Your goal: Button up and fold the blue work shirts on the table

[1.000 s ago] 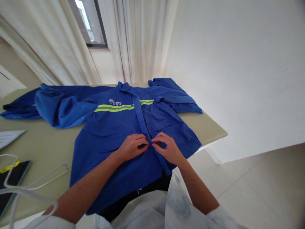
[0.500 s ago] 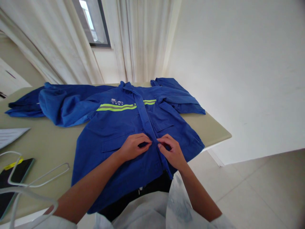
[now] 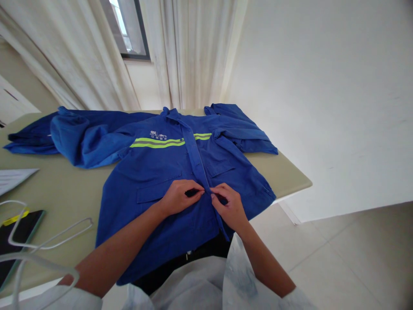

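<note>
A blue work jacket (image 3: 155,172) with a yellow-green reflective stripe across the chest lies face up on a pale green table (image 3: 64,193). Its hem hangs over the near edge. My left hand (image 3: 179,198) pinches the left side of the front placket low on the jacket. My right hand (image 3: 227,204) pinches the right side of the same placket. The fingertips of both hands meet at the closure, about level with the pockets. Both hands are closed on the fabric.
A second blue garment (image 3: 74,133) lies bunched at the back left of the table. A white wire hanger (image 3: 38,249) and a dark phone (image 3: 16,237) lie at the near left, with a paper sheet (image 3: 16,176) beyond. Curtains, a window and a white wall stand behind.
Both hands stay pinched on the placket with only small finger shifts. The view has moved slightly.
</note>
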Tool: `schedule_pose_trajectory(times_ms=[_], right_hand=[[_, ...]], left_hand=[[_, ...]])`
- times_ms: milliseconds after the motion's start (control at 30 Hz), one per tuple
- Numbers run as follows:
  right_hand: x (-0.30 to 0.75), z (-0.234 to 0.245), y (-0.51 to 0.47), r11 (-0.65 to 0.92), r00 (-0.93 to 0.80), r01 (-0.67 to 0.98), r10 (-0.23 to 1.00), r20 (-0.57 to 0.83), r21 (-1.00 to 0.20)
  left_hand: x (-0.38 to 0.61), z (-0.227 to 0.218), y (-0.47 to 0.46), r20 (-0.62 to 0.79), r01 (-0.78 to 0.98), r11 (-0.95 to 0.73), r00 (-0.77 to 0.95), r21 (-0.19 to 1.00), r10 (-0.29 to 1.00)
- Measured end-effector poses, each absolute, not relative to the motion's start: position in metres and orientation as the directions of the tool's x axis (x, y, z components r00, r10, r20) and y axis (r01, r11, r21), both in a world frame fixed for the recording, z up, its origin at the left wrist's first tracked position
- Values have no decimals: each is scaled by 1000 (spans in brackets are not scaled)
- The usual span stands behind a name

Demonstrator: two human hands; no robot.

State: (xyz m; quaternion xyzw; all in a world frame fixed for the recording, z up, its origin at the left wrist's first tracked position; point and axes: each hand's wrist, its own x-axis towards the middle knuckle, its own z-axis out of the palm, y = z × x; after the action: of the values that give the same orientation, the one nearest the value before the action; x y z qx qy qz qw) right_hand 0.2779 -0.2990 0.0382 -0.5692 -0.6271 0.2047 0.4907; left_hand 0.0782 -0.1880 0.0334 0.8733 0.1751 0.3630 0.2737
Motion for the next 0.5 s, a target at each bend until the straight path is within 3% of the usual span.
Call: schedule_pose_trajectory(times_ms=[300,500], right_hand=[[264,40,-304,253,121,690,883,453,-678],[280,49,-301,282,27,522,938,346,-805]], left_hand=[[77,32,-187,575,74,-832,689,549,441],[80,33,-189,543,87,-781,672,618,504]])
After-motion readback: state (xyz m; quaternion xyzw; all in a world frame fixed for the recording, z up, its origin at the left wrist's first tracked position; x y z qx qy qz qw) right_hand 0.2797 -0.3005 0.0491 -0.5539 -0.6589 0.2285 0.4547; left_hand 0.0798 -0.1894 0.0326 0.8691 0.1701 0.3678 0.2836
